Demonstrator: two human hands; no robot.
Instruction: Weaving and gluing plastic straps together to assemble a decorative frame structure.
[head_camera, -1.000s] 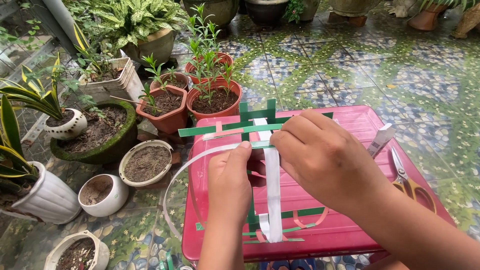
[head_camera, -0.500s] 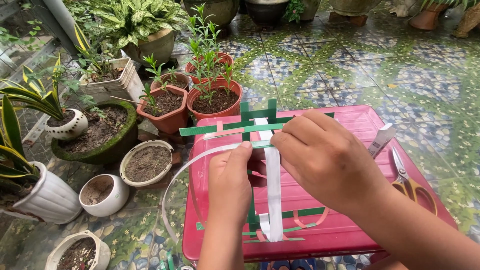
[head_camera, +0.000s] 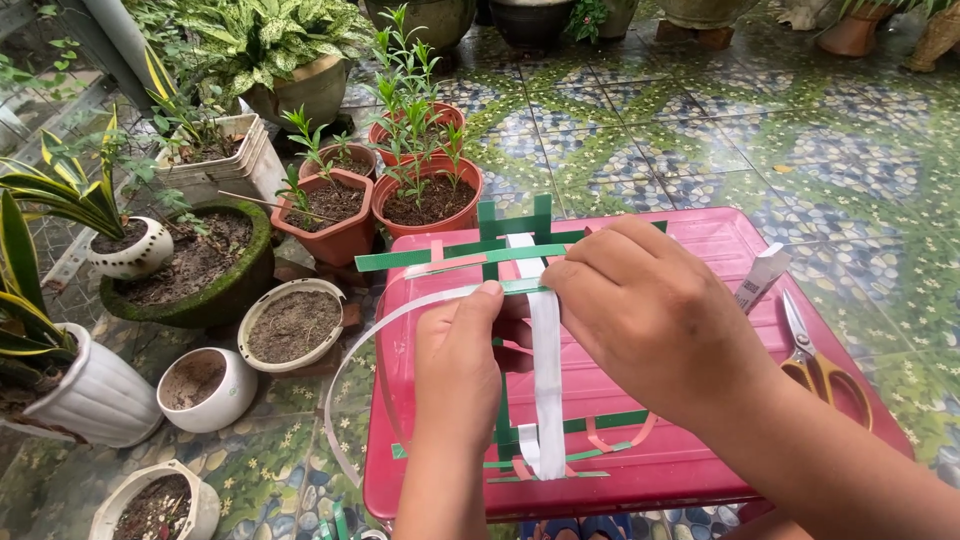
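on a red lid (head_camera: 700, 460) over wet tiles, left hand (head_camera: 458, 365) pinches a white strip (head_camera: 545, 380), right hand (head_camera: 655, 310) presses the green strips (head_camera: 450, 255) of the weave, scissors (head_camera: 815, 355) beside, plant pots (head_camera: 425, 195) behind.

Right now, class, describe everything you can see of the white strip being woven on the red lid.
The white strip looks like thin, flat, glossy paper or plastic ribbon. Doubled, it runs lengthwise down the red lid through the green strips, its ends lying near the lid's front edge. A long free tail curves out in a wide loop over the lid's left side. The left hand pinches it near the top; the right hand covers the weave beside it.
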